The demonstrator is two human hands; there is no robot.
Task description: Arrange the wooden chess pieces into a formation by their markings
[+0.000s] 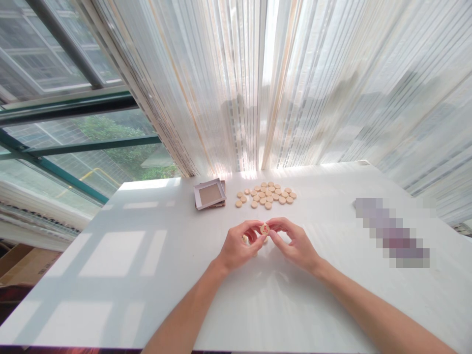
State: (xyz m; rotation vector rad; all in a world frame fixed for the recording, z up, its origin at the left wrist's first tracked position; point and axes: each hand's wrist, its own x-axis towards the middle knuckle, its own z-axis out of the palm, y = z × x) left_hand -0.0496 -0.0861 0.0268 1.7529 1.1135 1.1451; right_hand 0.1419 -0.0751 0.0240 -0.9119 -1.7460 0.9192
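Observation:
Between the fingertips of both hands is a round wooden Chinese chess piece, its face with a red character turned towards me. My left hand pinches it from the left, thumb and fingers closed. From the right, my right hand grips the same piece with thumb and fingertips. Another chess piece with dark marking shows through the gap in my left hand, partly hidden. Under the held piece, a further one is mostly covered by the fingers. Beyond the hands, several loose chess pieces lie in a scattered group.
An open shallow box sits left of the loose pieces, on top of something brown. The white table carries sunlight patches on its left side. A pixelated object lies at the right. Behind the table hangs a striped curtain, beside a window.

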